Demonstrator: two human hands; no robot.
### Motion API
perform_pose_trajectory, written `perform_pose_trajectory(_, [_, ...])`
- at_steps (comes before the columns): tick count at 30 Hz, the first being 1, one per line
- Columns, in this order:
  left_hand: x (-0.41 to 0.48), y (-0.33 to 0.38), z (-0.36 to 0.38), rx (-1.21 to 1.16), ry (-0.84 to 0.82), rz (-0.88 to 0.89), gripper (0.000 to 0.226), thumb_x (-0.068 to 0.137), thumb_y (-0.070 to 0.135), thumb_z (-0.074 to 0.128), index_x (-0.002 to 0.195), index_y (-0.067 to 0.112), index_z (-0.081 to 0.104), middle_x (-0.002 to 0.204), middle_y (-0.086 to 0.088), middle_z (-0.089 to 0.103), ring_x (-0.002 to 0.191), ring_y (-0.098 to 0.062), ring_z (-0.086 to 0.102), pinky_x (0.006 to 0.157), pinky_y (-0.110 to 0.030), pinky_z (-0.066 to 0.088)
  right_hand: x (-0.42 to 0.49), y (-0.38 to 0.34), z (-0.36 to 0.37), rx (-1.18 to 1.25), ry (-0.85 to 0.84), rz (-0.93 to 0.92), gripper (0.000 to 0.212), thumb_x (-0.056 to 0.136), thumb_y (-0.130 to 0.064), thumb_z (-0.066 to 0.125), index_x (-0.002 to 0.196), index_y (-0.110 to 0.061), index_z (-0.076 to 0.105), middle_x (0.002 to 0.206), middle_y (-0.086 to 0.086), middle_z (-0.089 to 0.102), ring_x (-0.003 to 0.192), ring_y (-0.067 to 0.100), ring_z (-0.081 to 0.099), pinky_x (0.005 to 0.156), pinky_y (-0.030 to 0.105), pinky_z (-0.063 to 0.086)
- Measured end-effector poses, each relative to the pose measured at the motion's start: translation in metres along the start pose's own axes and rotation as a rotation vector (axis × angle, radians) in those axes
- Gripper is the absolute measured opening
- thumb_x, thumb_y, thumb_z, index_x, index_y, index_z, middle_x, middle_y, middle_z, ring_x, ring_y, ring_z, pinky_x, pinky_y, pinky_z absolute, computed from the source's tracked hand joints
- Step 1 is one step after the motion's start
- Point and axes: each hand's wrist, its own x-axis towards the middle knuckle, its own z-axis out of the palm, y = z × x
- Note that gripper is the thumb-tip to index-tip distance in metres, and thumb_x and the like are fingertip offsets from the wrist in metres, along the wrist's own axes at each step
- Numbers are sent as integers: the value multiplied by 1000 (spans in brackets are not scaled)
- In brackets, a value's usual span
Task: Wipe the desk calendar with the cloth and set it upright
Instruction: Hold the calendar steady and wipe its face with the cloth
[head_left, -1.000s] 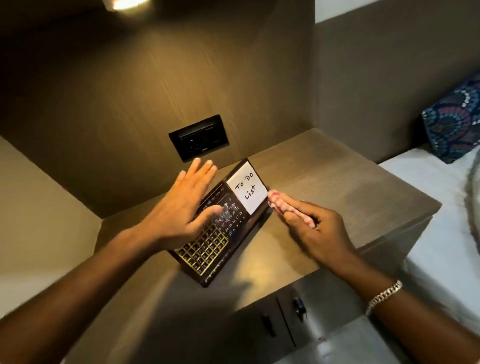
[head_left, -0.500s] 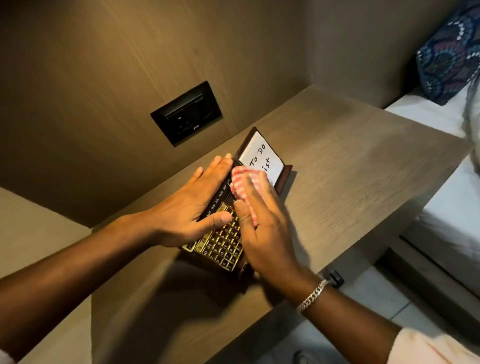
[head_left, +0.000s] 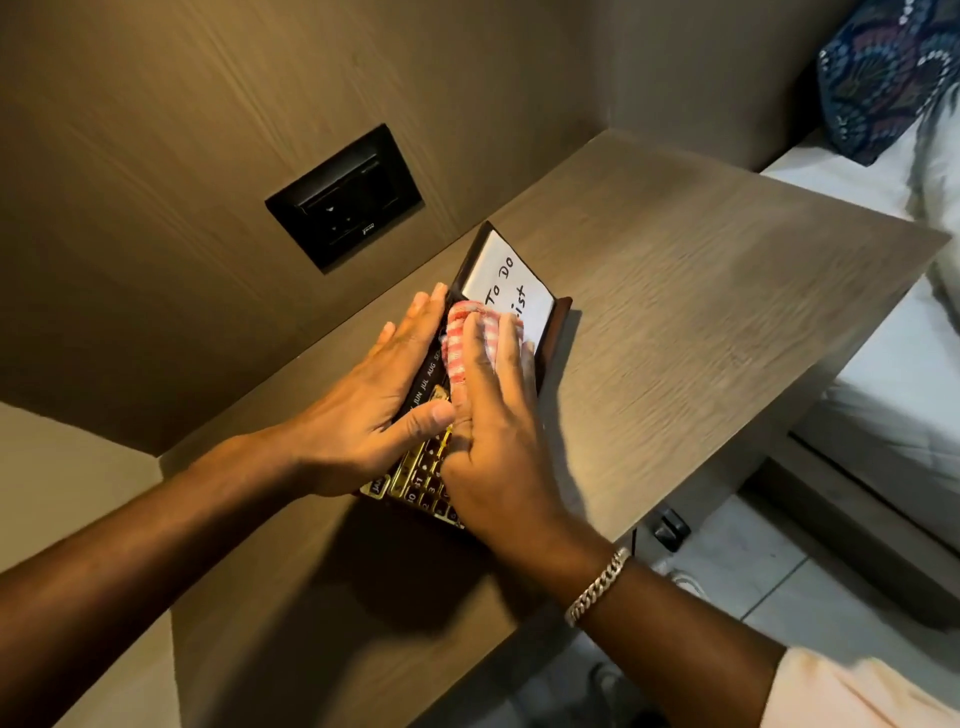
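The desk calendar (head_left: 506, 283), dark brown with gold date tiles and a white "To Do List" note at its far end, lies flat on the wooden bedside table (head_left: 701, 322). My left hand (head_left: 374, 410) rests flat along its left edge, thumb across the month strip, holding it down. My right hand (head_left: 493, 431) presses a red-and-white checked cloth (head_left: 460, 332) onto the calendar's middle, at the lower edge of the note. The hands hide most of the date grid.
A black socket plate (head_left: 345, 200) sits on the wood-panelled wall just behind the calendar. A bed with white sheets (head_left: 893, 384) and a patterned blue cushion (head_left: 883, 73) lies to the right. The table's front edge drops to a tiled floor (head_left: 769, 587).
My right hand brought the cloth from beside the calendar onto its face and has slid it up toward the note. The camera has tilted closer over the table.
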Motion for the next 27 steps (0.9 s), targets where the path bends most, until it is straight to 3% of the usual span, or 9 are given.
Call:
perform_pose_trajectory(5, [0, 3, 1, -31, 19, -2, 97, 77, 82, 18, 149, 26, -15, 161, 3, -16, 147, -4, -15, 121, -43, -3, -13, -5, 8, 98, 8, -75, 82, 85, -14, 35, 152, -44, 1, 169, -4, -9, 153, 16, -17, 120, 63, 17])
perform_pose_trajectory(8, [-2, 3, 1, -55, 17, 6, 94, 79, 80, 20, 149, 28, -16, 161, 5, -17, 147, -5, -14, 121, -46, -1, -7, -2, 2, 121, -14, -125, 83, 86, -5, 39, 156, -37, 9, 169, -3, -3, 154, 13, -14, 120, 62, 17])
perform_pose_trajectory(13, [-3, 3, 2, -44, 12, -5, 95, 77, 83, 18, 147, 32, -19, 156, 17, -20, 144, 3, -16, 121, -35, -2, -3, 3, 3, 22, 33, -27, 82, 86, -15, 38, 158, -31, 1, 169, -3, -10, 154, 18, -15, 122, 53, 19])
perform_pose_trajectory(19, [-5, 5, 1, -56, 19, 4, 94, 79, 81, 20, 148, 28, -15, 160, 9, -17, 146, -2, -13, 121, -46, 2, -12, 2, 5, 110, -38, -144, 79, 88, -8, 38, 157, -35, 11, 169, -4, -2, 154, 11, -13, 121, 62, 14])
perform_pose_trajectory(23, [-5, 3, 1, -45, 11, -11, 99, 77, 82, 19, 149, 24, -15, 161, 6, -18, 146, -1, -14, 122, -43, 1, 4, 4, -4, -46, -34, -127, 77, 95, -9, 44, 158, -28, 4, 169, -1, -6, 154, 15, -14, 124, 51, 10])
perform_pose_trajectory(27, [-6, 5, 1, -44, 3, -27, 98, 75, 84, 18, 147, 30, -19, 158, 12, -20, 144, 3, -16, 122, -41, 1, -9, 3, 1, -176, -19, -21, 84, 91, -22, 43, 156, -30, -11, 168, 1, -14, 154, 23, -13, 124, 50, 7])
